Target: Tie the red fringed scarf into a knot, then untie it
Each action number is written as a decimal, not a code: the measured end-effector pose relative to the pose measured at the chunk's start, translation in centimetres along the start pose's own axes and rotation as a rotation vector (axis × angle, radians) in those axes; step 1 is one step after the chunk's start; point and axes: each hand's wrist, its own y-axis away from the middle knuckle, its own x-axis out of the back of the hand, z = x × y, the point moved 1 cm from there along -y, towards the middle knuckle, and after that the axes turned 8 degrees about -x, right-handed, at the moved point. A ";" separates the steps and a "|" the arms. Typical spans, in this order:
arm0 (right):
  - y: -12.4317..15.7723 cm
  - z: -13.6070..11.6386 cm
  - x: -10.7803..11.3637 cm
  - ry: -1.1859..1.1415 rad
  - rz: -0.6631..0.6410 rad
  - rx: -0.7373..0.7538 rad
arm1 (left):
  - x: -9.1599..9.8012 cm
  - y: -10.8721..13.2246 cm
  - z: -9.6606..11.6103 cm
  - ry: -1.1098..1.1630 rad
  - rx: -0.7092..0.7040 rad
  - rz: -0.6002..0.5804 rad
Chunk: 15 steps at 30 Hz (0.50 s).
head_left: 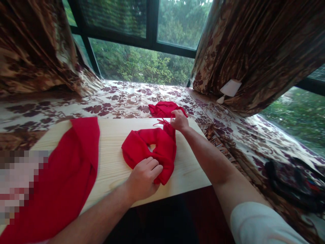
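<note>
A red scarf (135, 149) lies coiled in a ring on the pale wooden board, a small gap showing at its centre. My left hand (146, 176) is closed on the near side of the ring, with the fingertips partly hidden by the cloth. At the far right of the ring, my right hand (179, 120) pinches the fringed end, from which thin red tassels stick out to the left. Just beyond that hand, a second folded red cloth (164, 109) rests on the floral cover. Another red cloth (73, 166) is spread over the board's left side.
The wooden board (111, 135) slants across the foreground. Behind it is a floral-patterned cover (122, 98) below the window (142, 64). A small white lamp (230, 88) stands by the right curtain (236, 40). A dark bag-like bundle (291, 179) lies at far right.
</note>
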 end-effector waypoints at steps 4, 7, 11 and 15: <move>-0.2 -1.9 0.9 0.075 -0.463 0.258 | 0.1 -0.1 -0.1 0.001 -0.021 -0.006; -0.5 -3.2 1.3 0.147 -0.425 0.186 | 0.0 0.0 -0.2 0.001 -0.037 -0.017; -1.2 -3.3 1.7 -0.103 0.018 -0.192 | 0.0 0.3 0.0 0.006 -0.050 -0.029; 0.2 -2.2 2.2 -0.231 -0.047 -0.276 | 1.1 0.3 0.7 0.061 -0.044 -0.037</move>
